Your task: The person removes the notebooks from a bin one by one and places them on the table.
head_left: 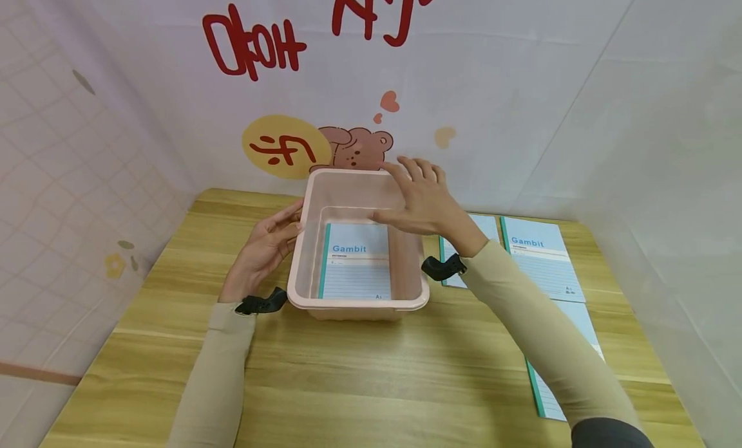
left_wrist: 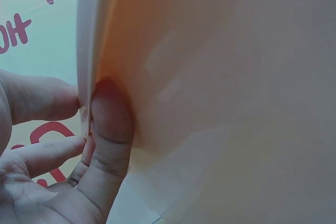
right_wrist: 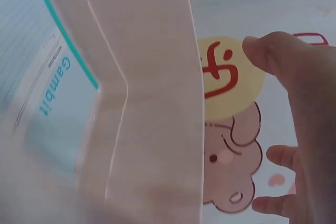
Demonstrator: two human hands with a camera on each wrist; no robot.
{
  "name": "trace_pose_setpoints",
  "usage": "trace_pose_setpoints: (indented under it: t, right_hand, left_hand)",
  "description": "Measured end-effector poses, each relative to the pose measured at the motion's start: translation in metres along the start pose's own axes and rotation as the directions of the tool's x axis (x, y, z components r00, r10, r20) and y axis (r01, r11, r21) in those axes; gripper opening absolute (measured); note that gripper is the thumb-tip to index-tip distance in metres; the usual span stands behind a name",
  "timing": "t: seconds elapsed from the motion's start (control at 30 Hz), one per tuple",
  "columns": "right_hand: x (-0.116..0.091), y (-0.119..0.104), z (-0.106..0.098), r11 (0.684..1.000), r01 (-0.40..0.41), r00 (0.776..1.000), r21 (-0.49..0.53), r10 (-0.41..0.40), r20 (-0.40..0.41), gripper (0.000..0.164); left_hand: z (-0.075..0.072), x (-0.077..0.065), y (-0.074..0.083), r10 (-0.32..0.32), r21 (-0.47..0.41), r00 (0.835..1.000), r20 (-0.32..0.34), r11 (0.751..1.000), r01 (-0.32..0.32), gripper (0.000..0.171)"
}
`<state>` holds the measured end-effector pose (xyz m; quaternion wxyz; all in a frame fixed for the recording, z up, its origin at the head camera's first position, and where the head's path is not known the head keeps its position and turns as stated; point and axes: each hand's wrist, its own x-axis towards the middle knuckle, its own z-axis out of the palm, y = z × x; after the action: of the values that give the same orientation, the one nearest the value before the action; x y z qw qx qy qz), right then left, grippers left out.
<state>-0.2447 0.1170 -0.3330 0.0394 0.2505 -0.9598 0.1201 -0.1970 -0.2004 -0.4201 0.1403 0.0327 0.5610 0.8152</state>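
A pale pink plastic bin [head_left: 358, 304] stands in the middle in the head view, with a Gambit notebook [head_left: 356, 274] lying flat inside it. My left hand [head_left: 263, 252] holds the bin's left side by the rim. In the left wrist view, fingers [left_wrist: 111, 124] press under the rim against the wall. Over the bin's right side, my right hand [head_left: 422, 200] is spread with thumb and fingers apart, holding nothing. The right wrist view shows this hand [right_wrist: 299, 108] apart from the bin wall [right_wrist: 157, 77].
To the right on the wooden table [head_left: 371, 377] lie more notebooks with green spines: one [head_left: 481, 228] partly behind my right hand, one [head_left: 539, 258] farther right, and another [head_left: 547, 396] partly under my right forearm. A white printed curtain [head_left: 493, 81] hangs behind the table.
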Motion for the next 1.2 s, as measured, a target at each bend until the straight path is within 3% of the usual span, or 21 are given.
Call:
trace_pose_setpoints:
  t: [0.3, 0.63, 0.93, 1.2]
  right_hand:
    - [0.025, -0.033, 0.014, 0.998, -0.062, 0.996, -0.008, 0.063, 0.069, 0.098]
    - [0.041, -0.051, 0.038, 0.998, -0.062, 0.979, -0.034, 0.067, 0.192, 0.103]
    - [0.059, -0.065, 0.070, 0.991, -0.005, 0.963, -0.137, 0.042, 0.267, 0.099]
    - [0.069, -0.074, 0.096, 0.972, -0.051, 0.939, -0.230, 0.125, 0.321, 0.092]
  left_hand:
    - [0.001, -0.001, -0.001, -0.004, 0.002, 1.000, 0.001, 1.000, 0.004, 0.065]
    - [0.003, 0.000, -0.001, -0.010, -0.001, 1.000, 0.001, 1.000, 0.010, 0.065]
    - [0.001, -0.002, 0.002, -0.010, 0.006, 1.000, 0.007, 1.000, 0.010, 0.065]
    - [0.001, -0.002, 0.000, -0.008, 0.006, 1.000, 0.014, 1.000, 0.008, 0.065]
